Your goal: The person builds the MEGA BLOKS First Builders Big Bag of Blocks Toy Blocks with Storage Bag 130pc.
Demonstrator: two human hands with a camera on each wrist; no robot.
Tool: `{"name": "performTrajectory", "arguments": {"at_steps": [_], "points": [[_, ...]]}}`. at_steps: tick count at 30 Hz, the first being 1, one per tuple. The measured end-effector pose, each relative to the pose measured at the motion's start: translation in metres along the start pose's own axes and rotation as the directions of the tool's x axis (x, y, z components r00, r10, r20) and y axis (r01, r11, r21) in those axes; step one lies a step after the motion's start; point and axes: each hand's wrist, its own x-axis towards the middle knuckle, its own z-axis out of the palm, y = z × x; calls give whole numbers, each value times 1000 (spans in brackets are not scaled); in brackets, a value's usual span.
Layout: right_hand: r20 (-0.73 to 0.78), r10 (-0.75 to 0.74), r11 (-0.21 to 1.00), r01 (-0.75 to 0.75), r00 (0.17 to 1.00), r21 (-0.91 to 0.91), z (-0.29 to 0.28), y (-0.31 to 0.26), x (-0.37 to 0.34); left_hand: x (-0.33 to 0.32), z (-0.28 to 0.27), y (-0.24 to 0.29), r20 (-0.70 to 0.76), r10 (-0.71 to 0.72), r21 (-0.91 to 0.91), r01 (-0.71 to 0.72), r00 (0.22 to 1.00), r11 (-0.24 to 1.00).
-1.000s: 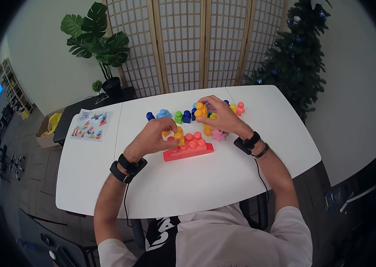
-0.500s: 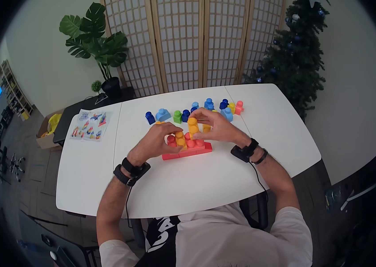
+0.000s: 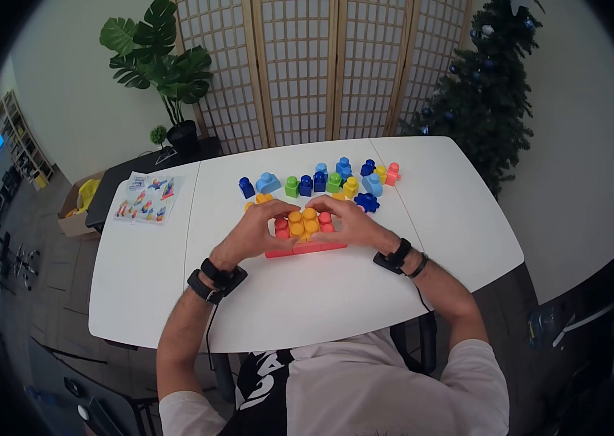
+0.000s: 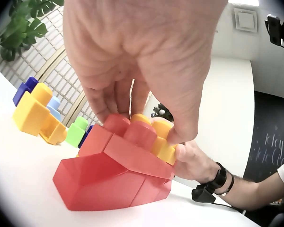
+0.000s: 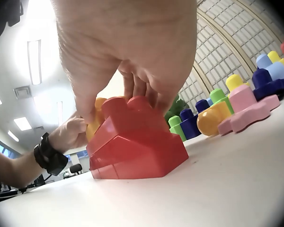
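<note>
A red toy-block base [image 3: 307, 250] with round studs stands on the table in front of the person. Two yellow building blocks [image 3: 304, 227] sit side by side on the middle of it, with red studs showing at either end. My left hand [image 3: 255, 229] pinches the left yellow block between thumb and fingers. From the other side, my right hand [image 3: 356, 224] grips the right yellow block the same way. In the left wrist view the thumb lies against the yellow blocks [image 4: 164, 143], beyond the red studs. The far fingertips are partly hidden behind the blocks.
Loose blue, green, yellow and red blocks stand along the back of the table, among them a green block [image 3: 292, 187]. A pink flower-shaped piece [image 5: 248, 109] lies right of the base. A picture sheet [image 3: 148, 198] lies at the left.
My right hand has brought its yellow block down and left from above the back blocks onto the red base, beside the other yellow one. My left hand stays at the left yellow block.
</note>
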Motion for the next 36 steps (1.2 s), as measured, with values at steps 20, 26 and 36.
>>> {"name": "performTrajectory", "arguments": {"at_steps": [20, 26, 36], "points": [[120, 20, 993, -5, 993, -120, 19, 2, -7, -11, 8, 2, 4, -15, -24, 15, 1000, 1000], [135, -12, 994, 27, 991, -103, 15, -5, -4, -12, 13, -2, -25, -14, -74, 12, 1000, 997], [133, 20, 994, -5, 991, -110, 16, -1, -1, -10, 17, -6, -22, -35, -31, 35, 999, 999]]}}
